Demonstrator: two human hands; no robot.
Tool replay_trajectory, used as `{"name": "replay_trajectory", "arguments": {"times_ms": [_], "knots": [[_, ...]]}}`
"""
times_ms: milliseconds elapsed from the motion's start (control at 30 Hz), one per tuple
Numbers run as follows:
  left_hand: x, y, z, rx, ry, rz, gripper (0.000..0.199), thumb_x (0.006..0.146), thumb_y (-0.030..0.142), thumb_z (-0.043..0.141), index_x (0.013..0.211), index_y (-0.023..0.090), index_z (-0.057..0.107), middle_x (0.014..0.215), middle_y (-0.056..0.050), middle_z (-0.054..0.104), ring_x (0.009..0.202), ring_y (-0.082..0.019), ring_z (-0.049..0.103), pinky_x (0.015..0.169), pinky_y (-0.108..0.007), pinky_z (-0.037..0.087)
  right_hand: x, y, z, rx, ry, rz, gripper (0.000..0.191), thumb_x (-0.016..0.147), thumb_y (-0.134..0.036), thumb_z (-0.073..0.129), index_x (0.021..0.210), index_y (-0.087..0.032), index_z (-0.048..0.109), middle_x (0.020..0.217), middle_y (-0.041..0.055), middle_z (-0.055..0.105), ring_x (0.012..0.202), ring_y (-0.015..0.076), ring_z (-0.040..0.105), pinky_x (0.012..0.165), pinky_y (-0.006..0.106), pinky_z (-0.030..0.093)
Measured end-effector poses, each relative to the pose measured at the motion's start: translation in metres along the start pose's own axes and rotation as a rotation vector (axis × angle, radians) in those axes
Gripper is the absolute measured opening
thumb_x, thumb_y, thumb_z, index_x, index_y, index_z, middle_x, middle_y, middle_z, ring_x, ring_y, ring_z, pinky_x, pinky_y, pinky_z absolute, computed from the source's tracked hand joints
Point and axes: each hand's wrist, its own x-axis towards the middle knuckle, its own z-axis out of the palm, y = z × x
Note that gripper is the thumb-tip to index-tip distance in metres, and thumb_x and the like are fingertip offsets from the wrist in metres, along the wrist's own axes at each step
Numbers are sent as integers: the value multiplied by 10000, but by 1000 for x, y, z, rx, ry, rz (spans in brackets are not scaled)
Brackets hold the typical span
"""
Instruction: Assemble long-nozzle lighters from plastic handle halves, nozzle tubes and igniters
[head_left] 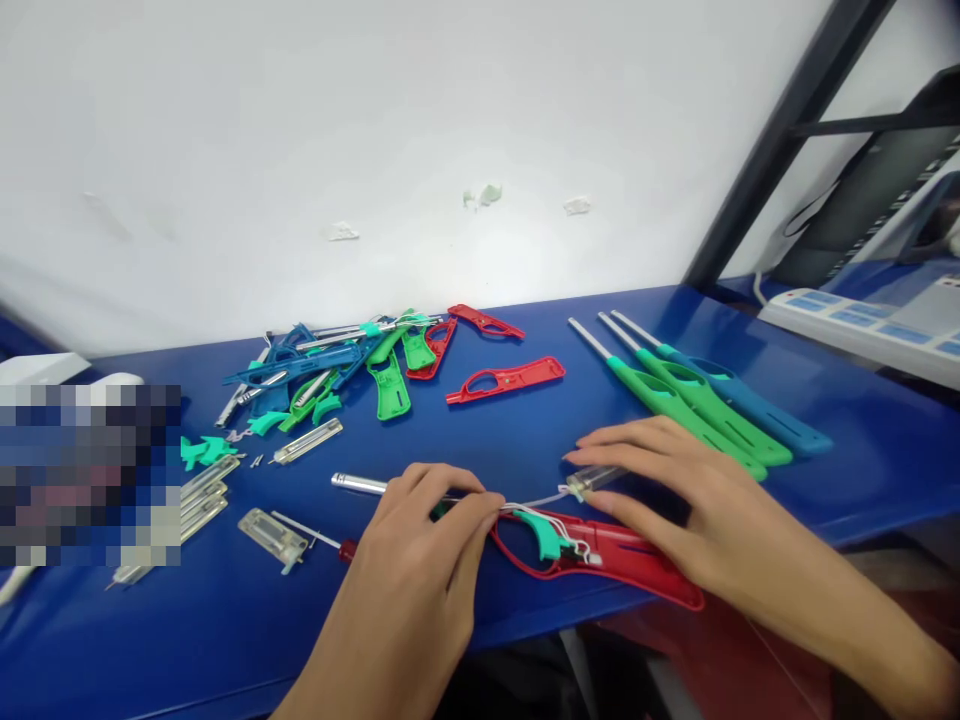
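Observation:
A red lighter half-shell point(637, 562) lies near the table's front edge, inner side up, with a green trigger point(547, 535) and white wires in it. My left hand point(424, 545) is closed over its front end, where a silver metal tube point(358, 484) sticks out to the left. Between thumb and fingers, my right hand point(690, 490) holds a clear fuel tank point(589, 482) just above the shell. A thin white hose point(540, 500) runs from the tank towards my left fingers. What the left fingertips press on is partly hidden.
Left of my hands lie a screwdriver point(322, 538), a loose clear tank point(274, 535) and several more tanks point(202, 500). Shells and triggers are heaped point(322, 365) at the back. Red half-shells point(506, 378) lie mid-table, whole long lighters point(690, 395) at right, near a power strip point(862, 325).

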Motion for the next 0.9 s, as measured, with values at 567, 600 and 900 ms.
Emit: {"name": "replay_trajectory", "arguments": {"times_ms": [567,600,900], "knots": [[-4,-3,0,72,-61,11,442,949,-61,468,1146,252,710,1072,-39,689,946,-220,634,905,-432,539,-40,-7,-6,6,87,-52,280,1056,-333,533,1218,-397,752,1199,-28,761,1010,176,770,897,256,634],[-3,-3,0,75,-60,16,458,950,-64,462,1163,258,707,1077,-39,691,951,-220,634,907,-431,538,-43,-7,-5,2,68,-45,293,1057,-327,527,1240,-403,743,1221,-28,753,1026,179,768,897,255,635],[0,-1,0,31,-52,62,451,942,-92,469,1139,223,724,1068,-51,683,939,-216,605,830,-391,544,-46,-9,0,-7,57,-57,314,1052,-285,513,1248,-380,738,1204,-15,748,1010,175,769,844,226,644]]}}
